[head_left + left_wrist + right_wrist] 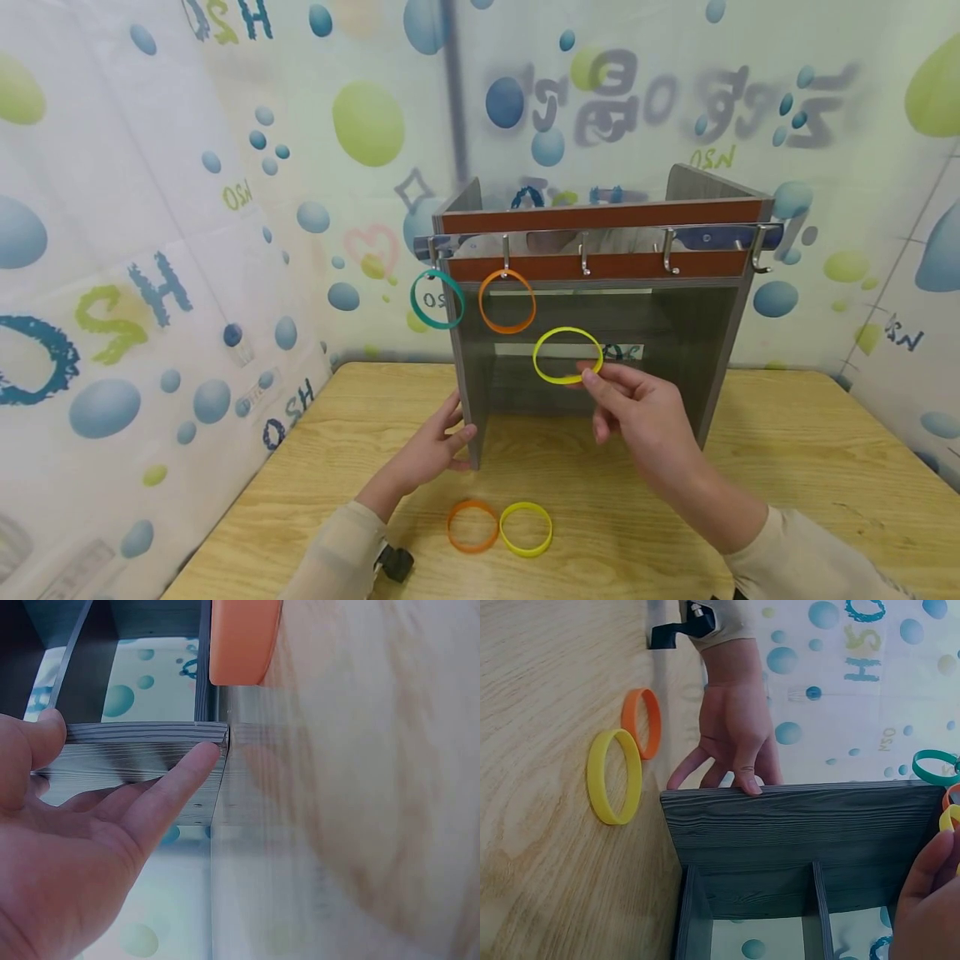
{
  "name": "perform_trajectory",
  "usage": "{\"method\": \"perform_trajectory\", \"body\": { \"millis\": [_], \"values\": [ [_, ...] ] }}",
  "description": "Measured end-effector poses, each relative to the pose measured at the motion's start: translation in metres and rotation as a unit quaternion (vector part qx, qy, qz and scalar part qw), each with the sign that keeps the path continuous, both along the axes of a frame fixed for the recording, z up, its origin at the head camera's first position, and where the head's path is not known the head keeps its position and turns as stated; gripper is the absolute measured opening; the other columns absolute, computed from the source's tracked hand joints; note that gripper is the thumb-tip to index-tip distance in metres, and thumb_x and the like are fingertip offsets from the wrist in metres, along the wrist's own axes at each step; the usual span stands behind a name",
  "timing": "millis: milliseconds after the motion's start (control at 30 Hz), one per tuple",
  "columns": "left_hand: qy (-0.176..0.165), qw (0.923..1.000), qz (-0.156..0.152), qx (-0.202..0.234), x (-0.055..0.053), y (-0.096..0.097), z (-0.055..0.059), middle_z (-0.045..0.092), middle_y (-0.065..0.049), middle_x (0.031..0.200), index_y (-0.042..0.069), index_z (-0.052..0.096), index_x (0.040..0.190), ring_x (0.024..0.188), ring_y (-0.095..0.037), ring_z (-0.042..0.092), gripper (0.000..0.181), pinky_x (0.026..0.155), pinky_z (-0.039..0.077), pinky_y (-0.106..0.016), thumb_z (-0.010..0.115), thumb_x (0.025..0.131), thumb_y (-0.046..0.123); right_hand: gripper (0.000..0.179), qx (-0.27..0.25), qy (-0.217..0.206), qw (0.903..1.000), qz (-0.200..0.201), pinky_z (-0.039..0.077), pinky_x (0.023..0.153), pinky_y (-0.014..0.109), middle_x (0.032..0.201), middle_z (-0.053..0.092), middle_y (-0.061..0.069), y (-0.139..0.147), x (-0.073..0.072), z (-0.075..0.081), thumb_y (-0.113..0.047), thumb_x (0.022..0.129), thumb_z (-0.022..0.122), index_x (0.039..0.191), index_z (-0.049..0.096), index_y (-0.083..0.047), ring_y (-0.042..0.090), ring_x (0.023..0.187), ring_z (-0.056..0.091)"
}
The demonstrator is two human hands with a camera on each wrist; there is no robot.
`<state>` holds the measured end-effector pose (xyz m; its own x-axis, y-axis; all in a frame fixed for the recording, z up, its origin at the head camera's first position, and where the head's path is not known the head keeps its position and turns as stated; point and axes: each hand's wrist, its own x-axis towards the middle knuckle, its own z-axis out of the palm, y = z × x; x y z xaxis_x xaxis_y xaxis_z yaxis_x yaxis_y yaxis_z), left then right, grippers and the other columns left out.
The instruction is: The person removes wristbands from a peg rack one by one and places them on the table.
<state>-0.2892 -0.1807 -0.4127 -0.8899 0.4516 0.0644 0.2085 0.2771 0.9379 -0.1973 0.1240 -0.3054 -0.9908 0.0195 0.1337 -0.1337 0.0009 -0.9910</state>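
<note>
My right hand point(648, 417) pinches a yellow wristband point(537, 367) between thumb and fingertips, in front of the grey shelf point(731, 333) and below its hook rail. Near the bottom of the shelf's left side panel, my left hand point(423, 454) grips it, thumb at the front edge and fingers along the outer face. A teal wristband point(415, 310) hangs from the leftmost hook, and an orange wristband point(533, 308) from the one beside it. On the table lie another orange wristband point(450, 537) and another yellow wristband point(550, 533), side by side.
A metal rail point(630, 241) with several hooks runs across the shelf's top front; the hooks point(585, 254) right of the orange band carry nothing. The wooden table point(810, 467) supports the shelf. Patterned sheeting point(247, 208) surrounds the table behind and at the sides.
</note>
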Motion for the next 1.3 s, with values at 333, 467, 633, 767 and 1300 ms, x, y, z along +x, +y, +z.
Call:
{"method": "perform_trajectory", "body": {
  "millis": [333,467,633,767,1300],
  "values": [
    [0.0,1.0,-0.004,0.003,0.0,-0.001,0.0,0.02,-0.029,0.175,0.037,0.007,0.173,0.15,-0.056,0.043,0.076,0.092,0.064,-0.059,0.052,0.114,0.02,0.043,0.002,-0.011,0.9999,0.0,0.055,0.063,0.027,0.096,0.08,-0.012,0.001,-0.001,-0.011,-0.026,0.107,0.069,0.138,0.067,0.002,0.012,0.053,0.052],
    [-0.001,1.0,-0.007,0.007,0.0,0.0,0.0,0.02,-0.029,0.175,0.038,0.007,0.172,0.148,-0.056,0.045,0.075,0.093,0.064,-0.058,0.051,0.114,0.02,0.043,0.008,-0.018,0.9998,0.003,0.055,0.064,0.027,0.103,0.08,-0.013,0.002,-0.001,-0.017,-0.027,0.107,0.069,0.139,0.067,0.001,0.012,0.053,0.052],
    [-0.003,0.9999,-0.008,0.01,0.001,0.0,-0.001,0.022,-0.029,0.174,0.04,0.007,0.172,0.146,-0.055,0.048,0.075,0.093,0.064,-0.057,0.051,0.115,0.02,0.042,0.024,-0.026,0.9994,0.005,0.054,0.065,0.027,0.115,0.081,-0.011,0.003,0.0,-0.025,-0.028,0.106,0.07,0.137,0.069,0.001,0.011,0.054,0.052],
    [-0.003,0.9999,-0.007,0.01,0.001,0.0,-0.001,0.022,-0.029,0.174,0.039,0.007,0.172,0.146,-0.055,0.048,0.075,0.093,0.064,-0.057,0.05,0.115,0.018,0.039,0.031,-0.036,0.9988,0.009,0.054,0.064,0.025,0.113,0.082,-0.008,0.003,0.0,-0.034,-0.026,0.105,0.071,0.134,0.07,0.0,0.01,0.054,0.051],
    [-0.007,0.9999,-0.005,0.008,0.001,-0.001,0.0,0.019,-0.029,0.175,0.037,0.007,0.173,0.148,-0.056,0.045,0.075,0.094,0.064,-0.058,0.051,0.114,0.02,0.043,0.086,-0.085,0.9917,0.043,0.05,0.055,0.024,0.104,0.082,0.007,0.009,0.004,-0.071,-0.019,0.105,0.07,0.137,0.064,0.008,0.009,0.053,0.051]
  ]
}}
